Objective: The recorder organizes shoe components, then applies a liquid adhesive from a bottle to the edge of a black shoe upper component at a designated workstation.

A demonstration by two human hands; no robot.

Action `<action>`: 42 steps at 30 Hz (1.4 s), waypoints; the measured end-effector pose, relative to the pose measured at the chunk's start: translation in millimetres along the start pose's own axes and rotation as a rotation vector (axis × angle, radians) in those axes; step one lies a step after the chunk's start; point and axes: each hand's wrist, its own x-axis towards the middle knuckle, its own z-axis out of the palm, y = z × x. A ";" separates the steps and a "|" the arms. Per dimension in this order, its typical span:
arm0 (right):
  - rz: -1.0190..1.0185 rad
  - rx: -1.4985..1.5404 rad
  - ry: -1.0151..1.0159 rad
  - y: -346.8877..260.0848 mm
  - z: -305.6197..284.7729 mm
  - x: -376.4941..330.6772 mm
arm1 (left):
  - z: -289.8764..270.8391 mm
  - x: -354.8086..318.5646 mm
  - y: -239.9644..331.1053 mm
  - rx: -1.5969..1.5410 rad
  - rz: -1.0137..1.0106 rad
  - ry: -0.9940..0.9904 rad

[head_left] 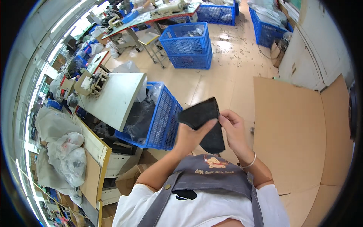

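Note:
A dark black piece that looks like folded fabric [201,112] is held up in front of my chest. My left hand [189,137] grips it from the left, thumb laid across its face and the other fingers hidden behind. Below that thumb hangs a second black part of it, its rounded lower end above my grey apron [219,166]. At the piece's right edge, my right hand [235,130] is closed in a pinch, thumb and fingertips touching the edge. Whether the two black parts are one item or two, I cannot tell.
To the left, a blue crate [164,121] holds black material in plastic bags beside a sewing machine [92,84] on a white table [115,90]. Stacked blue crates [189,60] stand ahead. Large cardboard sheets [289,132] are on the right, near a white cabinet [302,56].

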 end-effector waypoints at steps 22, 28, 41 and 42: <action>0.029 -0.029 0.137 41.8 -15.2 82.5 | -17.7 103.3 -58.0 0.069 0.170 -0.144; 0.119 0.082 0.022 64.3 25.0 144.3 | -66.7 138.4 -77.5 -0.015 0.078 0.034; 0.236 0.106 -0.111 112.5 92.4 253.2 | -161.1 218.8 -109.3 -0.024 0.027 0.313; 0.207 0.043 -0.128 114.0 89.0 259.1 | -165.2 225.8 -109.7 0.004 -0.021 0.279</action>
